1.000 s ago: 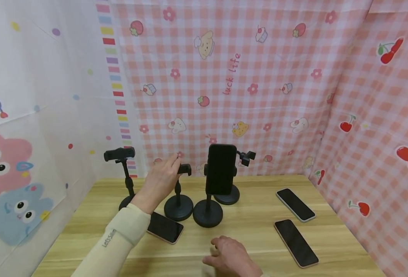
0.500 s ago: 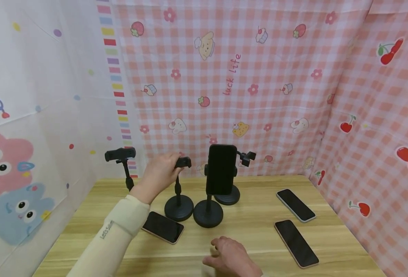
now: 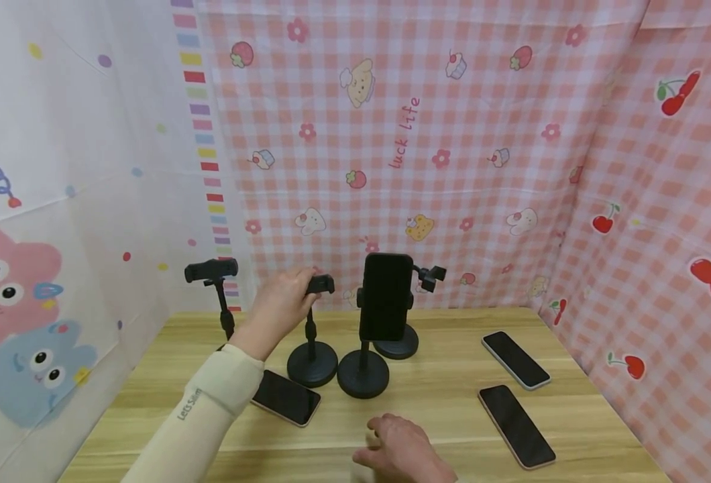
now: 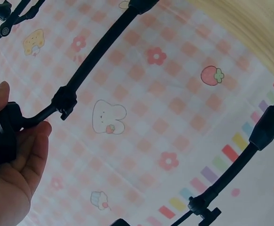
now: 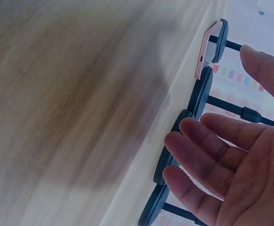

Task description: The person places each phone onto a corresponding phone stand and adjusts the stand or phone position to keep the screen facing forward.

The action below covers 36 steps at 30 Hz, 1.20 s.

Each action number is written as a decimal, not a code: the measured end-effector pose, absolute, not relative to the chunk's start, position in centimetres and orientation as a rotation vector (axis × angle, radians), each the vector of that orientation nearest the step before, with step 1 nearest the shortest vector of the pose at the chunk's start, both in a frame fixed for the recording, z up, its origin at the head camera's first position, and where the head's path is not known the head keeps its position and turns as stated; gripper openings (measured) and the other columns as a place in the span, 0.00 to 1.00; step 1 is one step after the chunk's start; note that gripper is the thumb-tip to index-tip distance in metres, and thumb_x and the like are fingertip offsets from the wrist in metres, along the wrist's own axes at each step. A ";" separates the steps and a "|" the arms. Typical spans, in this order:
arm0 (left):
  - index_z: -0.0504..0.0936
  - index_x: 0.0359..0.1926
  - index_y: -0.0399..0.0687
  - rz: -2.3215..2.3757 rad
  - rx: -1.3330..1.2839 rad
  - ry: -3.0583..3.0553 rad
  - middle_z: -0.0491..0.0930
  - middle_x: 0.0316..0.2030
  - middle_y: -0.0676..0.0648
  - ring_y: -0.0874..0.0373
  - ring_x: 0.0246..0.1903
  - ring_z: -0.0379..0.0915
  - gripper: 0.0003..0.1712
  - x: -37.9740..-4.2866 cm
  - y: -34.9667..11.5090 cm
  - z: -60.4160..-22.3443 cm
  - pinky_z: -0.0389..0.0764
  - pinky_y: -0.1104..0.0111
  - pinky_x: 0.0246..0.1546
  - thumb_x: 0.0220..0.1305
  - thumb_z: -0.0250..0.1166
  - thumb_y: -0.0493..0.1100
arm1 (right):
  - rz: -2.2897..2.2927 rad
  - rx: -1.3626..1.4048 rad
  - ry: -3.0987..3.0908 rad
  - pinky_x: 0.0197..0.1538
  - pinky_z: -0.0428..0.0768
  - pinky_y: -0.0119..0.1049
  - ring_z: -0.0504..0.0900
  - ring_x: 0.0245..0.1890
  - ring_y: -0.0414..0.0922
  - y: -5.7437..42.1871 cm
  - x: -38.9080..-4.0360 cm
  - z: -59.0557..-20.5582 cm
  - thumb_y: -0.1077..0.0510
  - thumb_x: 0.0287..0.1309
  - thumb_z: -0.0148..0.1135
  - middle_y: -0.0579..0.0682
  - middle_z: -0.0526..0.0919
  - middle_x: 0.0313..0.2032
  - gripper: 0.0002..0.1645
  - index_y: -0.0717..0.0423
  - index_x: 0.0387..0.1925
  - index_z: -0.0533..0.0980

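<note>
Wooden table, left hand gripping black clamp, right hand — loose

Left side: a long, pale cream sleeve of smooth fabric. The sleeve terminates in a wider cuff of similar pale colour, forming a raised band. Dark lettering, apparently reading "LetsSlim", is located directly behind the cuff. The left hand and right hand are bare; the right wrist view shows a thumb and four fingers.
</note>
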<state>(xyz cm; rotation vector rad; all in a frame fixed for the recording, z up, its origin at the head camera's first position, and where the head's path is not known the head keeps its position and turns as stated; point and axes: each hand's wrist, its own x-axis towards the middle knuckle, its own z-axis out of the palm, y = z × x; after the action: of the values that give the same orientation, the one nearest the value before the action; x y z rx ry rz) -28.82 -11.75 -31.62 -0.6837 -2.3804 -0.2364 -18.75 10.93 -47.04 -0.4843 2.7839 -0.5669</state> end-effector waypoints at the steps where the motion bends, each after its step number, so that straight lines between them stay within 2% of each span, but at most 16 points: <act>1: 0.77 0.44 0.39 -0.239 -0.678 -2.383 0.79 0.36 0.43 0.50 0.29 0.77 0.20 -28.8 -11.7 -31.7 0.77 0.59 0.31 0.52 0.69 0.44 | -0.575 -0.482 2.780 0.40 0.73 0.42 0.72 0.32 0.40 10.9 -18.7 -47.0 0.34 0.45 0.62 0.43 0.75 0.32 0.35 0.55 0.46 0.75; 16: 0.75 0.50 0.39 -0.359 -0.670 -2.402 0.78 0.43 0.42 0.48 0.37 0.77 0.24 -28.9 -11.5 -32.1 0.76 0.57 0.37 0.53 0.68 0.43 | -0.523 -0.481 2.807 0.40 0.73 0.43 0.73 0.33 0.41 10.5 -18.8 -46.7 0.34 0.44 0.62 0.43 0.76 0.33 0.35 0.55 0.46 0.76; 27: 0.73 0.53 0.40 -0.368 -0.647 -2.406 0.76 0.46 0.42 0.49 0.38 0.76 0.27 -28.8 -11.4 -32.2 0.77 0.58 0.35 0.51 0.69 0.41 | -0.540 -0.457 2.778 0.42 0.73 0.44 0.73 0.33 0.41 10.4 -19.0 -46.6 0.34 0.44 0.63 0.44 0.76 0.33 0.36 0.55 0.47 0.75; 36: 0.58 0.65 0.45 -0.460 -0.621 -2.347 0.71 0.52 0.42 0.50 0.40 0.74 0.44 -28.3 -11.7 -32.1 0.76 0.60 0.38 0.50 0.70 0.46 | -0.558 -0.392 2.735 0.43 0.73 0.45 0.73 0.33 0.42 10.3 -19.4 -46.5 0.35 0.43 0.64 0.45 0.76 0.34 0.36 0.55 0.48 0.75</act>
<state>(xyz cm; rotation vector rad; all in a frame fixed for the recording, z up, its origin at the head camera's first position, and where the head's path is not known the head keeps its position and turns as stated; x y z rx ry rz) -28.31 -11.68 -32.14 -0.6208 -2.3474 -0.4597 -19.37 10.30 -46.54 -0.3923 2.7350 -0.5583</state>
